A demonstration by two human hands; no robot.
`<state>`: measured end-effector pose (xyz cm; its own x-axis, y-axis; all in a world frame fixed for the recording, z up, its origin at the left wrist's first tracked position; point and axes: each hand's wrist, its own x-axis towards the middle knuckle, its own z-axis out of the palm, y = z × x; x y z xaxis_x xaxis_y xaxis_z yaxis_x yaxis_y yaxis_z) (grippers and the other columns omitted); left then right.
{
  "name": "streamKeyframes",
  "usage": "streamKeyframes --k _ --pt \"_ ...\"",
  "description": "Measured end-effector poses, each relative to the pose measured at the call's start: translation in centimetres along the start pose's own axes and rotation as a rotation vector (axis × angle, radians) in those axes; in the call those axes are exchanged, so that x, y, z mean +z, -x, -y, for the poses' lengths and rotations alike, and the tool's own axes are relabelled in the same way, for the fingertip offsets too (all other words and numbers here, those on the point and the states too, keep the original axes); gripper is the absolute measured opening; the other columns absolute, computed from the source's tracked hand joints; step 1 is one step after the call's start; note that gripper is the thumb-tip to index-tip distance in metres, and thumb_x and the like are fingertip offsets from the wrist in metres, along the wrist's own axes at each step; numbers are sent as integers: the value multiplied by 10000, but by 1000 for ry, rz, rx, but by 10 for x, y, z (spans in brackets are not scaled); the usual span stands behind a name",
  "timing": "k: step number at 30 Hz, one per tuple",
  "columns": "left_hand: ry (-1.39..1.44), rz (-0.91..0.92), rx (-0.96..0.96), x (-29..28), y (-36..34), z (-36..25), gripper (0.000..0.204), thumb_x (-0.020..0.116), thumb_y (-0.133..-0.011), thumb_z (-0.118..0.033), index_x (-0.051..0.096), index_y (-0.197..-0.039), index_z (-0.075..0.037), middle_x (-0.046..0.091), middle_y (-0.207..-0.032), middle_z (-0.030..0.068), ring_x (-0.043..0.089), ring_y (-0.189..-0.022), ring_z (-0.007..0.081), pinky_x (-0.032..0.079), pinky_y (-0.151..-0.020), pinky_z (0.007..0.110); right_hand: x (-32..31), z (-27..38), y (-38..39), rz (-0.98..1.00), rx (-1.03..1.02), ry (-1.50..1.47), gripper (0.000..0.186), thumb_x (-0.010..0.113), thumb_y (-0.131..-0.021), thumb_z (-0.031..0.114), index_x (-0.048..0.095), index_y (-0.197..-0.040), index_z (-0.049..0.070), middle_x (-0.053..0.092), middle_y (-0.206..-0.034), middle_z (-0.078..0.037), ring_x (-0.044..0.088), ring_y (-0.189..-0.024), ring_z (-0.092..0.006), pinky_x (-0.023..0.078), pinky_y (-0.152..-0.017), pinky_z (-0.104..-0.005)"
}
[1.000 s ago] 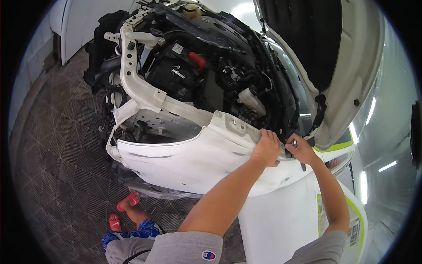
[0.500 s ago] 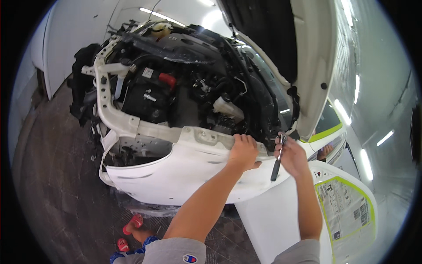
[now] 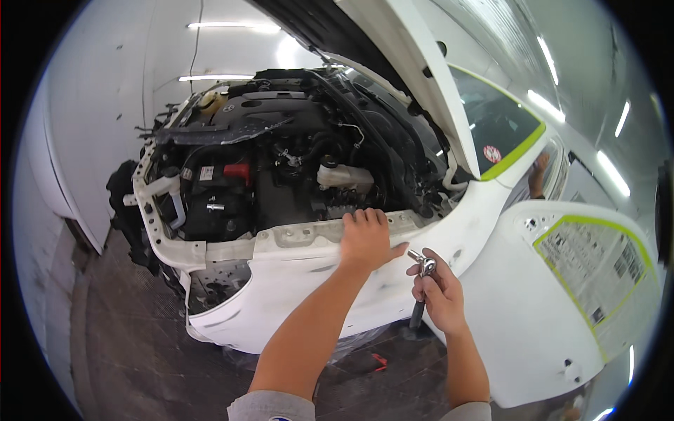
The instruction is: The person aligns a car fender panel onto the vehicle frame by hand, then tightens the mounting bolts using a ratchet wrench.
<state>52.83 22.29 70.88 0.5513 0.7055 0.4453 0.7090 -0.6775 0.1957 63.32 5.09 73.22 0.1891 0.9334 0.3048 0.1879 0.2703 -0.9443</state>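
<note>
My left hand (image 3: pixel 365 238) grips the top edge of the white front fender (image 3: pixel 295 302), its fingers hooked over the flange and its thumb stretched out to the right. In my right hand (image 3: pixel 441 298) is a ratchet wrench (image 3: pixel 427 266) with a socket on its head, which points up and left toward my left thumb. The black handle hangs down below my curled fingers. Ratchet and right hand are in front of the fender's rear part, apart from the bolt flange. Dull scuffs mark the fender's white surface.
Beyond the fender lies the open engine bay with a battery (image 3: pixel 223 210) and a whitish fluid reservoir (image 3: pixel 344 177). The raised hood (image 3: pixel 421 77) slants overhead. A masked white door (image 3: pixel 519 295) stands at right, near another person's hand (image 3: pixel 539 172). A red object (image 3: pixel 380 362) lies on the floor.
My right hand has brought the ratchet away from the fender's rear upper corner, down in front of the panel. My left hand stays on the fender edge. The whole view has shifted.
</note>
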Motion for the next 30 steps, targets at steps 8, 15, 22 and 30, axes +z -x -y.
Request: streamKeyframes --k 8,15,22,30 --pt "-24 24 -20 -1 -2 -2 958 545 -819 -759 527 -1322 56 600 -1207 184 556 -1160 326 389 -1024 498 -9 12 2 -36 -21 6 472 305 -1012 37 350 -1472 -58 636 -1103 -199 481 -660 -102 444 -613 -249" --pt "-67 -131 18 5 -3 -2 896 582 -805 -737 587 -1242 45 621 -1102 154 575 -1038 291 419 -904 453 -31 36 -109 -76 40 427 418 588 -955 303 577 -1238 -4 649 -964 -141 572 -739 -196 474 -650 -354" --pt "-13 -47 -23 5 -4 -3 903 579 -804 -734 567 -1284 31 620 -1145 183 585 -1120 334 406 -1005 500 -55 16 -179 359 -152 1248 334 709 -851 346 650 -879 18 674 -824 -181 667 -801 -364 508 -726 -432" --pt "19 -57 -19 6 -1 1 906 579 -800 -741 574 -1278 29 619 -1136 192 591 -1095 342 405 -1018 524 -52 28 -208 731 -161 1231 187 656 -877 192 656 -983 38 690 -910 -133 653 -873 -312 494 -789 -419"
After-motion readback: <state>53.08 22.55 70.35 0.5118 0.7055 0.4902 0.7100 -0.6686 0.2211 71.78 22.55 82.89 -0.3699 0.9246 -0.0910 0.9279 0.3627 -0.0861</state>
